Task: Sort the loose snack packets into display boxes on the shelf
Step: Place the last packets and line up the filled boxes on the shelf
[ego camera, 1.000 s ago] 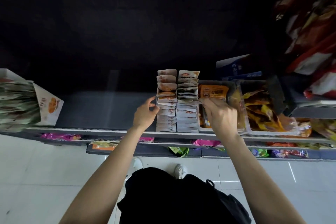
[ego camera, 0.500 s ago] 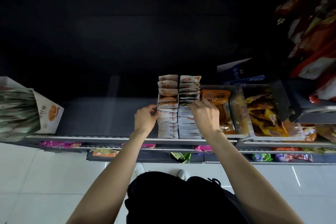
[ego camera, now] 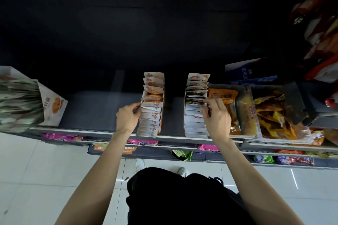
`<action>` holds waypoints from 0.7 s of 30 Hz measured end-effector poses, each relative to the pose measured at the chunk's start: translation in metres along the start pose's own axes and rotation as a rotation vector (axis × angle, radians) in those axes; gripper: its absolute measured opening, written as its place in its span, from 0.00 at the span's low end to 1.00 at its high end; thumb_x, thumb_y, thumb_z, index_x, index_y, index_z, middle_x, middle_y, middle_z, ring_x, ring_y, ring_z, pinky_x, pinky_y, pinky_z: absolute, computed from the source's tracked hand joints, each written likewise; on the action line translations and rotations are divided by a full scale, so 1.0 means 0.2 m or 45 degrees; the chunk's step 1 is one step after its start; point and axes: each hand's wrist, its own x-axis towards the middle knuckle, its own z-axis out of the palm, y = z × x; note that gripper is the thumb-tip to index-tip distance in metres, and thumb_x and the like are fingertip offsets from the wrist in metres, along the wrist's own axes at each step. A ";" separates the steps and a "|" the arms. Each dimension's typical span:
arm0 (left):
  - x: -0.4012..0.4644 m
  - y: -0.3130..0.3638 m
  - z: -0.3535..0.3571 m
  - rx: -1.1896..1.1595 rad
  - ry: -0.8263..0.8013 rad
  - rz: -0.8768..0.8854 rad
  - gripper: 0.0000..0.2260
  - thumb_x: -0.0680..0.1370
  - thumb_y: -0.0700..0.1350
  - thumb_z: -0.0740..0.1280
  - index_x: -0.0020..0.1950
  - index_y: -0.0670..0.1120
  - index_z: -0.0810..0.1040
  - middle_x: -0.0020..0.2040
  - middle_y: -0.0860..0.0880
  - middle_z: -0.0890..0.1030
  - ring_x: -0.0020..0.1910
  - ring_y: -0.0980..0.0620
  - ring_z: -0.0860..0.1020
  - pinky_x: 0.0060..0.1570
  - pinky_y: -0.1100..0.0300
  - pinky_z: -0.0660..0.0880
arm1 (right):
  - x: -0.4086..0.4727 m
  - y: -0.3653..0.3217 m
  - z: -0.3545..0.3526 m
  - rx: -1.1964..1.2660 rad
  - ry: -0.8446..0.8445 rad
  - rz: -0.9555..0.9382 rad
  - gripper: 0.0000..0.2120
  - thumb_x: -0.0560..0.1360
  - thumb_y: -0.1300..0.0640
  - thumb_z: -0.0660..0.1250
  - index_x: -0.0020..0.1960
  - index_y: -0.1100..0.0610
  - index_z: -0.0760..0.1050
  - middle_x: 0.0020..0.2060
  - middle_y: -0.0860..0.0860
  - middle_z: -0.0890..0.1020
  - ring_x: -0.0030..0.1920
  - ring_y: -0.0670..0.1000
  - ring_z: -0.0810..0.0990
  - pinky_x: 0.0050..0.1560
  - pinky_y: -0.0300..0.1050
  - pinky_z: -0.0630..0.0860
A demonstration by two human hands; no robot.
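Observation:
Two rows of upright white snack packets stand on the dark shelf (ego camera: 95, 109). The left row (ego camera: 151, 107), with orange prints, sits in an orange-sided display box. The right row (ego camera: 194, 107) stands a gap away from it. My left hand (ego camera: 128, 117) grips the left side of the left row, fingers curled on the packets' edges. My right hand (ego camera: 215, 115) pinches packets on the right side of the right row. To the right, a clear tub (ego camera: 239, 113) holds orange packets, and another tub (ego camera: 281, 113) holds yellow and brown packets.
A white display box (ego camera: 53, 106) full of green packets stands tilted at the shelf's left end. Blue cartons (ego camera: 250, 71) lie behind the tubs. Red bags (ego camera: 321, 29) hang at upper right. Lower shelves hold pink, green and purple packets. White floor tiles lie below.
The two packet rows, side by side before, now stand apart: my left hand has slid the left row leftward. My right hand moved from the orange packet tub to the right row.

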 end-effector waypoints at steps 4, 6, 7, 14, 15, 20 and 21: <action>-0.07 0.08 0.01 -0.002 0.224 0.116 0.12 0.77 0.41 0.66 0.60 0.47 0.78 0.50 0.47 0.81 0.43 0.48 0.81 0.49 0.52 0.78 | -0.03 0.01 -0.01 0.122 -0.078 0.181 0.17 0.73 0.60 0.71 0.59 0.62 0.72 0.51 0.58 0.78 0.44 0.58 0.80 0.38 0.44 0.76; -0.14 0.17 0.06 -0.066 0.330 0.212 0.15 0.75 0.41 0.67 0.62 0.46 0.76 0.52 0.48 0.78 0.44 0.52 0.78 0.47 0.58 0.76 | -0.03 0.02 -0.01 0.189 -0.131 0.209 0.21 0.74 0.59 0.70 0.64 0.62 0.69 0.55 0.58 0.78 0.47 0.55 0.80 0.42 0.44 0.76; -0.16 0.23 0.08 -0.099 0.380 0.255 0.16 0.75 0.41 0.67 0.62 0.45 0.75 0.53 0.48 0.76 0.47 0.54 0.76 0.47 0.61 0.74 | -0.03 0.03 -0.01 0.228 -0.157 0.223 0.22 0.75 0.58 0.69 0.66 0.62 0.68 0.57 0.58 0.77 0.48 0.53 0.80 0.44 0.44 0.77; -0.13 0.52 0.35 -0.260 -0.071 0.229 0.19 0.79 0.45 0.64 0.69 0.45 0.69 0.62 0.46 0.76 0.57 0.49 0.77 0.55 0.62 0.72 | 0.05 0.02 -0.02 0.305 -0.287 0.143 0.27 0.76 0.61 0.67 0.72 0.59 0.62 0.59 0.58 0.76 0.49 0.53 0.80 0.48 0.47 0.77; -0.10 0.53 0.38 -0.288 -0.160 0.141 0.20 0.80 0.47 0.63 0.71 0.46 0.66 0.64 0.46 0.76 0.60 0.48 0.76 0.58 0.59 0.72 | 0.06 0.03 -0.02 0.300 -0.311 0.147 0.27 0.76 0.60 0.67 0.72 0.59 0.61 0.59 0.59 0.76 0.49 0.54 0.80 0.48 0.47 0.77; -0.02 0.52 0.45 -0.336 -0.357 0.036 0.21 0.80 0.49 0.61 0.73 0.49 0.66 0.65 0.46 0.77 0.63 0.48 0.75 0.58 0.60 0.70 | 0.10 0.05 0.01 0.280 -0.377 0.108 0.26 0.78 0.58 0.63 0.73 0.59 0.59 0.61 0.60 0.75 0.58 0.60 0.76 0.55 0.52 0.75; -0.02 0.51 0.45 -0.334 -0.335 0.049 0.20 0.81 0.49 0.61 0.73 0.50 0.66 0.64 0.46 0.77 0.62 0.48 0.75 0.57 0.62 0.70 | 0.10 0.05 0.02 0.273 -0.393 0.110 0.27 0.79 0.58 0.63 0.74 0.58 0.57 0.62 0.60 0.75 0.60 0.60 0.75 0.57 0.53 0.75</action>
